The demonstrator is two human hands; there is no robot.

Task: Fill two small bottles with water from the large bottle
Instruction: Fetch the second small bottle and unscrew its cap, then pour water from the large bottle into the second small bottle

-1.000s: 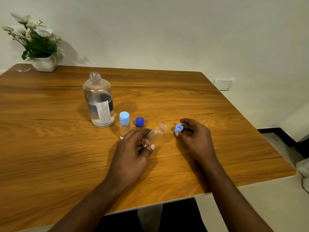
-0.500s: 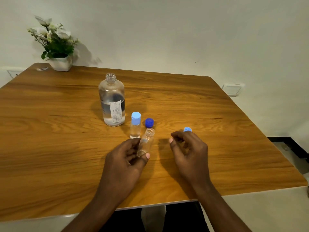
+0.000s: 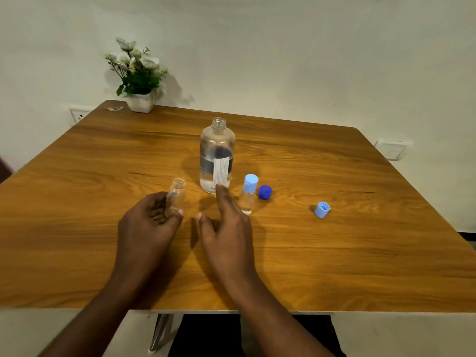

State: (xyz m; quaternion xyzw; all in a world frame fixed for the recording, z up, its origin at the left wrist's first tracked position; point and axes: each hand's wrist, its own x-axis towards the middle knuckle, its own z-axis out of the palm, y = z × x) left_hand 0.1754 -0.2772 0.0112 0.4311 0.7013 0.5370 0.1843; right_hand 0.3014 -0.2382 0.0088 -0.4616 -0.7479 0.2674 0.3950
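Observation:
The large clear bottle [image 3: 217, 157] stands uncapped mid-table, partly filled with water, a white label facing me. My left hand [image 3: 149, 222] holds an open, empty small bottle [image 3: 176, 193] roughly upright, left of the large one. My right hand [image 3: 226, 222] is open and empty, its fingertips reaching the base of the large bottle. A second small bottle [image 3: 248, 195] with a light blue cap stands just right of that hand. A dark blue cap [image 3: 265, 191] lies beside it, and a light blue cap [image 3: 322, 209] lies further right.
A white pot of flowers [image 3: 137, 78] sits at the table's far left corner, with a small scrap [image 3: 115, 108] beside it. The wooden table [image 3: 334, 253] ends close to me at its front edge. Wall sockets [image 3: 78, 115] sit behind the table's left side.
My right hand let go of the light blue cap, which now lies on the table, and moved left toward the large bottle. My left hand carried the open small bottle leftward and stood it more upright.

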